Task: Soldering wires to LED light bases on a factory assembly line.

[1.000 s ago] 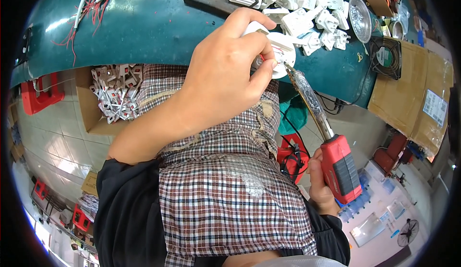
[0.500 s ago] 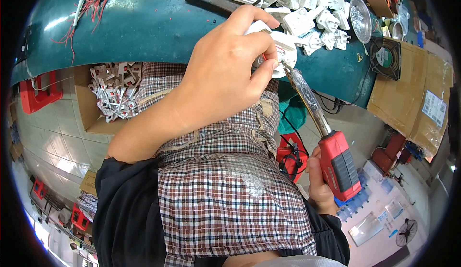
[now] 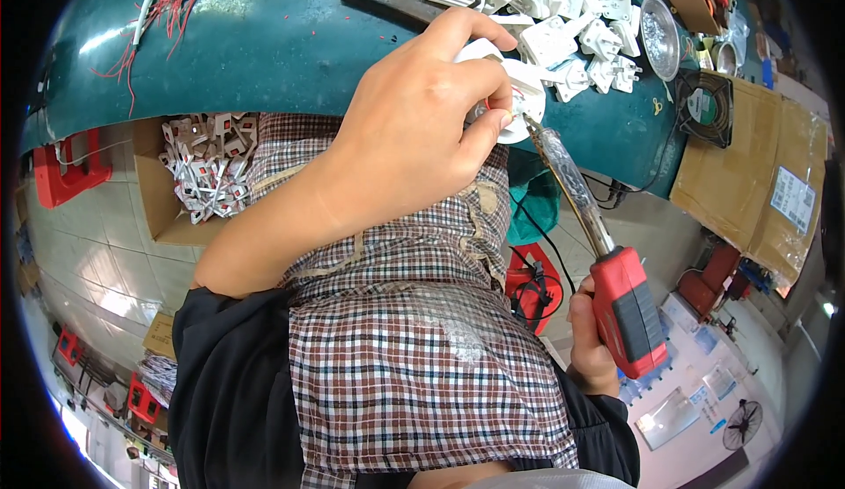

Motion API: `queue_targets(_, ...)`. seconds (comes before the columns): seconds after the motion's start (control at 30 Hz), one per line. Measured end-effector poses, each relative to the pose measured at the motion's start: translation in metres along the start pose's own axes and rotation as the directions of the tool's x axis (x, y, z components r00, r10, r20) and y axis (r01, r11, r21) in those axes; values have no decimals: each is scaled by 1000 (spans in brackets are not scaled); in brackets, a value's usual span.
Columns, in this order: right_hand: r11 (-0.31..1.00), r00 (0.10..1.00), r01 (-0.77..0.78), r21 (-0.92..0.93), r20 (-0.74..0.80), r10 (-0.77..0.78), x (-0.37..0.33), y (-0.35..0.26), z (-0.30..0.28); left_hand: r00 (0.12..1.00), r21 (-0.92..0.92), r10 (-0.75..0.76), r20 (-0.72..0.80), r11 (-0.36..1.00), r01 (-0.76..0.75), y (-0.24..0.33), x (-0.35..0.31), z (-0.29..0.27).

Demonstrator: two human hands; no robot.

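Note:
My left hand point(image 3: 414, 124) is closed round a round white plastic housing point(image 3: 532, 80) at the table's near edge. Its thumb and forefinger pinch together over the inside of the housing, where a bit of red wire point(image 3: 486, 104) shows between them. What lies under the fingertips is hidden. In my right hand point(image 3: 588, 341), lower right, is a soldering iron point(image 3: 627, 313) with a red and black handle. Its metal shaft slants up to the left, and the tip is at the housing beside my left thumb. Whether the tip touches anything, I cannot tell.
White plastic parts point(image 3: 550, 40) are piled on the green table point(image 3: 264, 58), beside a dark metal block point(image 3: 378, 0) and a metal bowl point(image 3: 660, 38). Wires with red ends point(image 3: 163, 9) lie far left. A carton of small switch-like parts point(image 3: 154, 181) stands below; a small fan point(image 3: 704, 109) is right.
The soldering iron has shifted slightly right and down, its tip a little farther from my left thumb. My left hand and the housing stay almost in place.

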State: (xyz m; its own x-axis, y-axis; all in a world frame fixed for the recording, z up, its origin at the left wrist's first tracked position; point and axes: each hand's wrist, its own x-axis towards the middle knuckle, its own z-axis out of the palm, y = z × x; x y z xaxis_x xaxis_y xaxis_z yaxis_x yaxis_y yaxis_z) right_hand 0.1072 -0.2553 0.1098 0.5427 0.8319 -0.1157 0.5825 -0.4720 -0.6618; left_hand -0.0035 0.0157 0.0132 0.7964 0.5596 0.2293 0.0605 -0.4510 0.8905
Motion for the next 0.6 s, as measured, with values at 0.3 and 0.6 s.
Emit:
queue_targets(0.3,1000,1000,11,-4,-10,-11,-2,5,6,1000,-12,7,0,1000,-7,-2,1,1)
queue_targets(0.6,996,999,25,-82,-31,-28,-4,4,8,1000,-15,7,4,1000,-7,-2,-1,-1)
